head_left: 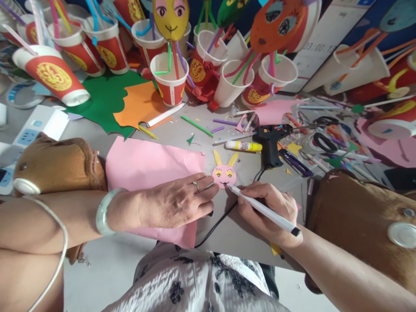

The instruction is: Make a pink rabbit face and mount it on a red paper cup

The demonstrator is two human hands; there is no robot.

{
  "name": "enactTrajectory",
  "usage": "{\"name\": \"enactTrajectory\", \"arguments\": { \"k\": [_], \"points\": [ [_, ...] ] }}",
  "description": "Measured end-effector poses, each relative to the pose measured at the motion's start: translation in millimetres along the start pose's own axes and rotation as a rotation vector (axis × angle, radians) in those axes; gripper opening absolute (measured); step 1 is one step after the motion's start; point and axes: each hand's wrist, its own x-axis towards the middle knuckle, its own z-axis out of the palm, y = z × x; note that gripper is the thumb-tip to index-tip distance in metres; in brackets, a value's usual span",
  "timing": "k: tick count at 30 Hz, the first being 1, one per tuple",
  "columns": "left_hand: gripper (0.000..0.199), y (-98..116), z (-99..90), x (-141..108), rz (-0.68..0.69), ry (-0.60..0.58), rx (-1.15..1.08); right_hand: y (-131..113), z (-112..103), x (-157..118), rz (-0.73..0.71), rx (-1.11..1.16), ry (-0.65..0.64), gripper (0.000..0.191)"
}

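A small pink paper rabbit face (pixel 224 175) with yellow ears, yellow eyelids and a drawn black mouth lies flat on the table. My left hand (pixel 182 199), with its fingers together, holds the face down at its left edge. Between those fingers a thin pale sliver shows, which I cannot make out. A white marker pen (pixel 266 211) with a black end is gripped in my right hand (pixel 269 212), its tip at the mouth's right side. Under my left hand and wrist lies a large pink sheet (pixel 149 162).
Behind the face are a glue stick (pixel 243 146), a black glue gun (pixel 271 145) and a white pen (pixel 165 114). Paper cups (pixel 169 78) with straws and paper faces crowd the back. Green foam sheet (pixel 104 102) and scraps lie around. A black cable (pixel 216 224) runs between my hands.
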Motion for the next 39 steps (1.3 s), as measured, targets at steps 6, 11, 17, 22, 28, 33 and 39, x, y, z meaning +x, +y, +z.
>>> {"name": "enactTrajectory", "arguments": {
  "k": [6,11,17,22,28,33,39],
  "points": [
    [0.012,0.1,-1.8,0.5,0.005,-0.018,0.014,-0.8,1.1,-0.1,0.017,-0.007,-0.003,0.01],
    [0.011,0.4,-1.3,0.5,0.002,-0.004,0.015,-0.1,1.3,0.0,0.022,-0.005,-0.007,0.01],
    [0.012,0.6,0.5,-0.2,0.003,0.005,0.012,-0.3,0.2,1.2,0.026,0.001,-0.024,0.008],
    [0.013,1.0,0.8,-0.4,0.002,-0.024,0.029,-1.1,-0.2,2.5,0.034,0.0,-0.031,0.007],
    [0.012,0.9,1.0,-0.1,0.0,-0.019,0.037,-0.7,0.8,2.5,0.019,-0.019,-0.013,0.008],
    [0.01,1.4,0.8,-0.2,0.0,0.008,0.039,-0.9,0.7,2.5,0.04,-0.015,-0.025,0.005],
    [0.012,1.7,0.2,-0.3,0.002,0.008,0.034,-2.2,0.3,4.1,0.029,-0.022,-0.014,0.007]
  ]
}}
